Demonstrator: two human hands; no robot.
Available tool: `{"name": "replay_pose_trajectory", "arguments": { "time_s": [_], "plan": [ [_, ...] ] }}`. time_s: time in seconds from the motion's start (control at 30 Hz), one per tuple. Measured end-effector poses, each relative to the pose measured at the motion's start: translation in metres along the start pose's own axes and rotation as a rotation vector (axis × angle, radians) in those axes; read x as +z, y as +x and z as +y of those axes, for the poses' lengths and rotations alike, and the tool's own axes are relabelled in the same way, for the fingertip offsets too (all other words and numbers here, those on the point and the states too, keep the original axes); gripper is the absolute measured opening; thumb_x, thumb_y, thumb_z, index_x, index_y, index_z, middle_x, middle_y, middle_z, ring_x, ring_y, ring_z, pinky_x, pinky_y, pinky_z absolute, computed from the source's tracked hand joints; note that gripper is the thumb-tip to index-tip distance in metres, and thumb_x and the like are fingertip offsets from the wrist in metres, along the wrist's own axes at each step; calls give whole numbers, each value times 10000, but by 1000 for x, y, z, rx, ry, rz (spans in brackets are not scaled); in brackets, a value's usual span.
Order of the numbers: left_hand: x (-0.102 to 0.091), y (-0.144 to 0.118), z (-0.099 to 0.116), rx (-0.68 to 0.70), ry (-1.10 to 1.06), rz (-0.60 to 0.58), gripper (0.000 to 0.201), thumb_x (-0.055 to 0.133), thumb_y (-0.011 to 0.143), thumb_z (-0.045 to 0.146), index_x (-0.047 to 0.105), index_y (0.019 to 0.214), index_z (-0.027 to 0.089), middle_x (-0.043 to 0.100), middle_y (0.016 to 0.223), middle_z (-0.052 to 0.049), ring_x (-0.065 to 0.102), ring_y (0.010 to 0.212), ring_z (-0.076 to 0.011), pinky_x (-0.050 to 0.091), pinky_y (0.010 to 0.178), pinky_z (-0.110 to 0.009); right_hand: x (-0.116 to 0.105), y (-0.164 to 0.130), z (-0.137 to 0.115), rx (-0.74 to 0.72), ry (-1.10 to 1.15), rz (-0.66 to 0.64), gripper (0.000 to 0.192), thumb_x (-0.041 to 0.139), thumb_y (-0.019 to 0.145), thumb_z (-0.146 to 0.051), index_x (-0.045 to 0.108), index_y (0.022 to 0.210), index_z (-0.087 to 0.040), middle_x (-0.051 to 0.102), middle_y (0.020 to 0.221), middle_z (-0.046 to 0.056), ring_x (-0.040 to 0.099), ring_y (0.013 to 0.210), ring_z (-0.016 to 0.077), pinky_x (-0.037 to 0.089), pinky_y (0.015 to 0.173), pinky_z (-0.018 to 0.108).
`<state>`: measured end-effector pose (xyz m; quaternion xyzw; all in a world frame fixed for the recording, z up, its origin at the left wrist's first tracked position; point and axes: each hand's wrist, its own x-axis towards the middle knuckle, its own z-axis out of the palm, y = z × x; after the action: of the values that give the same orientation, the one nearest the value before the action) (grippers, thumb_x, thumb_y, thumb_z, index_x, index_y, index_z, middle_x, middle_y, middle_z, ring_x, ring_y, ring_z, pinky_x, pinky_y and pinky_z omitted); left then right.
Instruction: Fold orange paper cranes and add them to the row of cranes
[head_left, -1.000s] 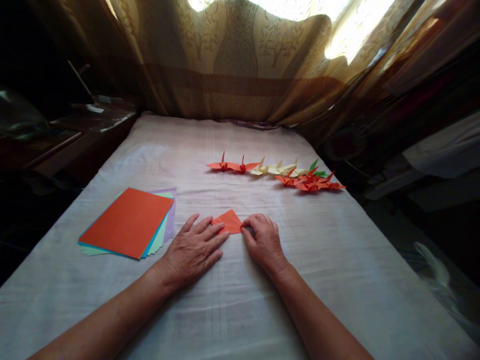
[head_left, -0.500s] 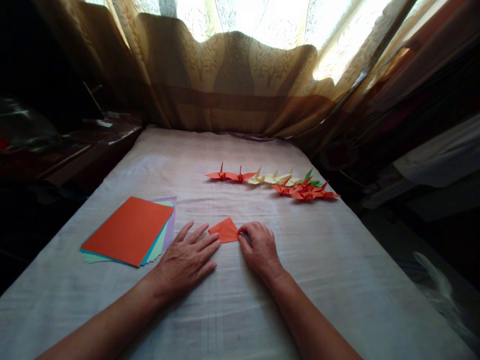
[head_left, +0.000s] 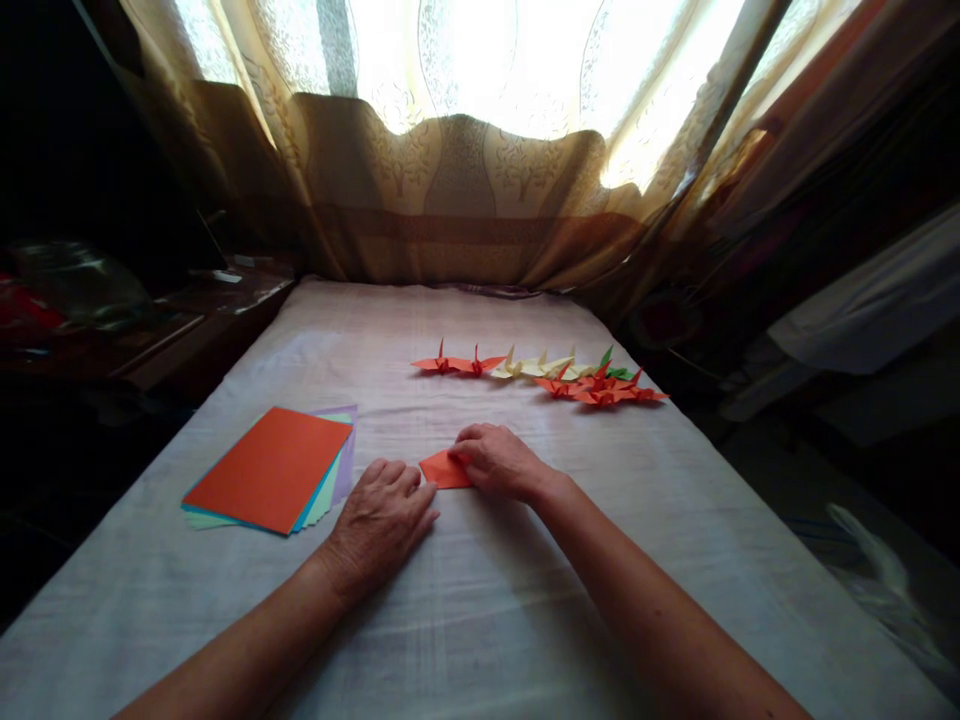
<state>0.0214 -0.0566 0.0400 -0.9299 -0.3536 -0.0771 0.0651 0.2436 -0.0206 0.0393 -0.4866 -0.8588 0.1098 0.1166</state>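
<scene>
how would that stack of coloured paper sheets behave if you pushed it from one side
The paper stack would likely fan out further: its sheets already lie offset, edges showing. Thin and loose, they probably slide easily over each other, though the cloth-covered table may drag the bottom sheet.

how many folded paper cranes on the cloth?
About 7, some overlap so hard to tell: 2 orange folded paper cranes at the row's left, 2 pale yellow cranes mid-row, 1 green crane behind, 2-3 orange-red cranes clustered right.

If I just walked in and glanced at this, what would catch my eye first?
Probably the row of folded paper cranes, orange, cream and green, far right on the white cloth. Nearer, the right hand presses a small orange folded paper, the left hand flat beside it. A stack of coloured sheets lies left.
</scene>
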Motion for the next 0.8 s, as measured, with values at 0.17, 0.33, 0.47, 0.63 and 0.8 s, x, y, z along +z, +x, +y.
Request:
{"name": "replay_pose_trajectory", "arguments": {
  "time_s": [0.17,0.33,0.47,0.63,0.8],
  "plan": [
    [-1,10,1,-32,14,-4,181,604,913,350,687,965,197,666,944,-80,570,917,-269,390,863,-422,5,-22,5,120,-2,74,267,579,823,-108,755,977,-236,706,979,54,646,886,168,472,802,252],
    [-1,28,9,-102,36,-35,291,595,919,429,714,948,164,686,916,-115,594,916,-288,386,848,-432,10,-40,5,171,49,85,292,547,802,-54,735,947,-225,694,963,45,633,891,162,465,839,262],
    [1,37,20,-178,56,-39,347,614,898,470,713,954,141,694,887,-131,610,887,-295,384,825,-433,13,-47,3,199,74,157,389,531,727,9,695,1002,-211,680,1025,51,605,990,179,457,909,287],
    [2,42,22,-184,37,-37,264,619,897,373,694,993,138,694,939,-129,614,920,-294,378,843,-430,18,-46,2,233,115,206,444,508,720,23,655,1075,-199,677,1049,62,597,1014,190,463,925,305],
    [1,45,10,-131,-14,-18,189,564,909,293,706,974,188,707,942,-98,634,907,-269,379,816,-410,28,-51,4,214,193,288,504,523,713,33,636,1131,-224,663,1029,41,600,963,174,475,891,296]
  ]
}}
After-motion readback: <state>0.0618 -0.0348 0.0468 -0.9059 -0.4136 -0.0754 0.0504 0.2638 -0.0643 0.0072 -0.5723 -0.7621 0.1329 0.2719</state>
